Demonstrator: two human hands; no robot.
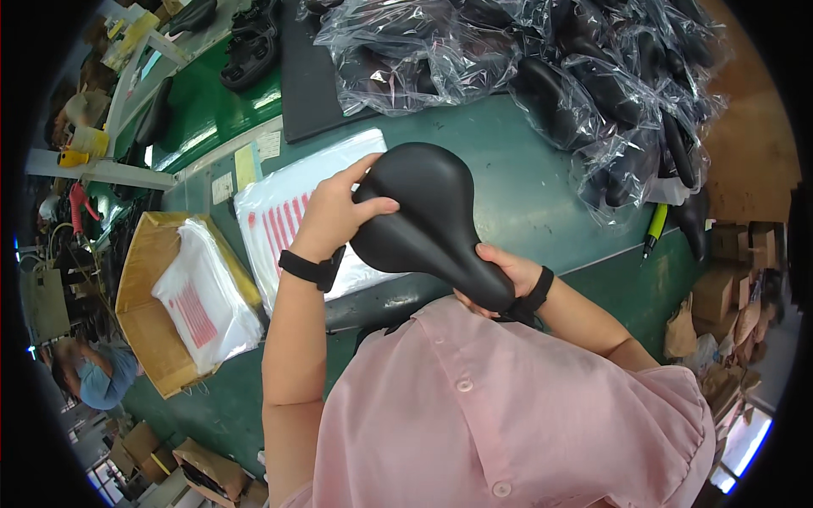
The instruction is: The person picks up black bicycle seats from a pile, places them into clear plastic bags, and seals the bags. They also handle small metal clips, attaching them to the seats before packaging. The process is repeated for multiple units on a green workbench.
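Note:
Between my two hands I hold a black bicycle saddle (432, 195) above the near edge of the green table. My left hand (343, 207) grips its wide rear end, the thumb lying on top and the fingers going round the side. At the narrow nose, my right hand (508, 275) is closed, thumb on the upper face and fingers underneath, mostly hidden. Under and left of the saddle lies a stack of clear plastic bags (279, 212) with red printing. Dark bands circle both my wrists.
Many saddles in clear plastic wrap (423, 59) are heaped along the table's far side and right. A cardboard box (152, 313) with more plastic bags (207, 296) hangs at the left. A yellow-green marker-like tool (655, 227) is at the right edge. Another person (102, 372) is at far left.

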